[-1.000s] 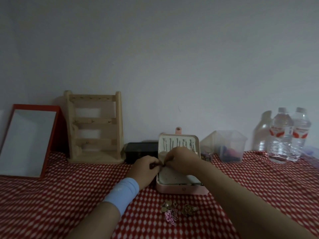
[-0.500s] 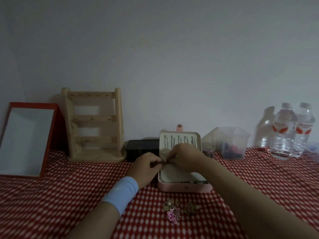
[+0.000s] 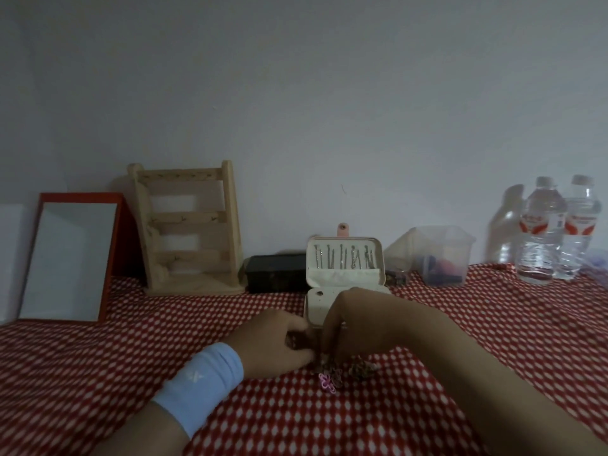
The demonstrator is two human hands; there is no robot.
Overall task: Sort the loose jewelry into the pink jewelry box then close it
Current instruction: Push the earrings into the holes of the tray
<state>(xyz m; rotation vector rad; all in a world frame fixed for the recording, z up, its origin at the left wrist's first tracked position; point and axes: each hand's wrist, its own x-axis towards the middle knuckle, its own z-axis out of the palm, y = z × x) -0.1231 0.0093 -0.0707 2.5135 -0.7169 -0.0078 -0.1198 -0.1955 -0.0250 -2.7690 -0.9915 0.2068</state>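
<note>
A plain pale wall (image 3: 296,93) backs a desk (image 3: 98,357) covered with a red-and-white checked cloth. Far left of the fingers, a red-framed board (image 3: 69,258) leans at the wall, and beside it stands a wooden rack (image 3: 187,232). A black box (image 3: 276,273) sits beyond the left hand (image 3: 273,343), which wears a light blue wristband (image 3: 200,386). Its fingers (image 3: 297,327) are curled close to the front corner of the pink jewelry box (image 3: 342,278); I cannot tell whether they hold anything. The box lies open just beyond both hands, its lid upright, with a row of metal pieces hanging inside the lid. The right hand (image 3: 352,317) is over the box's base, its fingers (image 3: 329,343) bent down at the loose jewelry (image 3: 358,370), which lies on the cloth right under them. No grip can be made out. A pink flower-shaped piece (image 3: 327,383) lies just on the near side of those fingers. Farther right of the fingers stand a clear plastic tub (image 3: 441,255) and two water bottles (image 3: 539,232) by the wall.
</note>
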